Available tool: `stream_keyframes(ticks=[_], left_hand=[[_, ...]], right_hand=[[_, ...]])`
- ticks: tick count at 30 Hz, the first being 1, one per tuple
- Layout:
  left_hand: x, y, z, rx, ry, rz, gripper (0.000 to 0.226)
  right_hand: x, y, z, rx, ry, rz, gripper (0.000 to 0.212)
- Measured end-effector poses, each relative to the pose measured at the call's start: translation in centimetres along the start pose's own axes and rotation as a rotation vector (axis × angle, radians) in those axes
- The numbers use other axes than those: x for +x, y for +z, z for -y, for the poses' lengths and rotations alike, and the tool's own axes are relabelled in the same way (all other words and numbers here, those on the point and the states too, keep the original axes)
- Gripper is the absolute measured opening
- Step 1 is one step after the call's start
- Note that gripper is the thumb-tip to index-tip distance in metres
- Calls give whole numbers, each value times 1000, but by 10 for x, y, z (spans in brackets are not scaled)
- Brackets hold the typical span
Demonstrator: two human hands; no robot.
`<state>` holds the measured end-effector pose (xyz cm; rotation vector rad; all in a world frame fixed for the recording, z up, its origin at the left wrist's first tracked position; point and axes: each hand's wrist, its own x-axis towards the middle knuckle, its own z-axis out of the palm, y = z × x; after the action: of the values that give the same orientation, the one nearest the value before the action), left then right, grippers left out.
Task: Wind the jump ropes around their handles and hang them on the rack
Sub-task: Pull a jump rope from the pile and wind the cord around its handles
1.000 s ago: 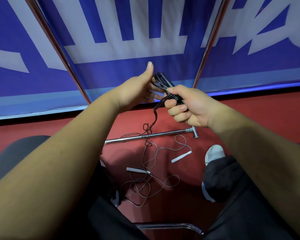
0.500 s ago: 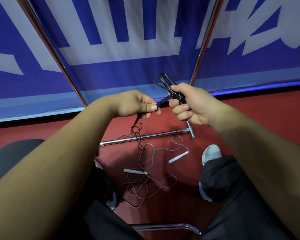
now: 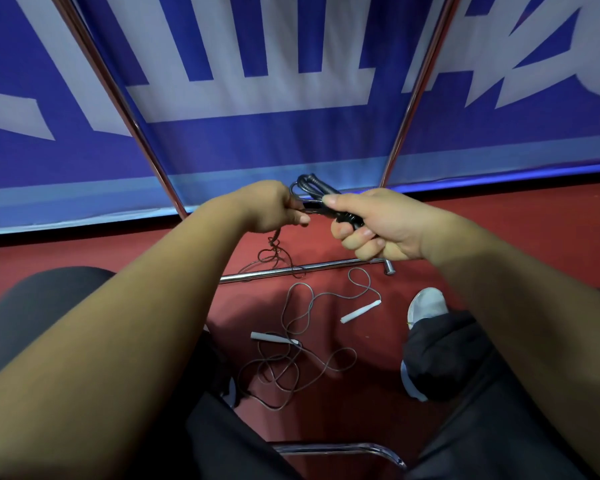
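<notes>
Midair, we hold the black handles (image 3: 321,190) slanting far-left.
Our right hand (image 3: 374,225) grips them; our left hand (image 3: 274,209) pinches the rope (image 3: 273,251).

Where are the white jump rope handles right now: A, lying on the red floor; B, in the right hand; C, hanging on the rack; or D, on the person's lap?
A: the white handles lie on the red floor among loose cord, while the right hand grips the black rope.
</notes>
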<state>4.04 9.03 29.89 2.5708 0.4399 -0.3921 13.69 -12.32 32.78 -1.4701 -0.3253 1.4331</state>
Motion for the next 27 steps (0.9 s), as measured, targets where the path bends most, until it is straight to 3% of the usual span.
stream_keyframes(ticks=[2,4,7,9,11,13,19,24,27], left_hand=[[-1,-1,0,-103,21,-71,12],[-2,-4,0,-268,64,-83,16],[-9,-12,-5,-513,127,-62,24],[-11,-18,-11,-591,158,-74,21],[-14,-26,-19,-564,198,-80,18],[-19,-32,-29,-525,226,-103,17],[-26,-38,-47,-447,283,-199,15],[-29,-37,-48,-197,347,-291,24],[-30,-39,-43,-125,325,-232,28]], right_hand=[[-1,0,-3,-27,37,45,25],[-4,0,-4,-55,65,99,32],[-7,3,-5,-89,111,201,24],[-6,3,-9,-107,134,239,36],[-4,4,-11,-114,150,266,35],[-5,5,-11,-148,146,280,11],[0,4,-11,-212,120,121,11],[9,-1,-14,-234,69,-50,12],[16,-6,-13,-184,25,-159,4]])
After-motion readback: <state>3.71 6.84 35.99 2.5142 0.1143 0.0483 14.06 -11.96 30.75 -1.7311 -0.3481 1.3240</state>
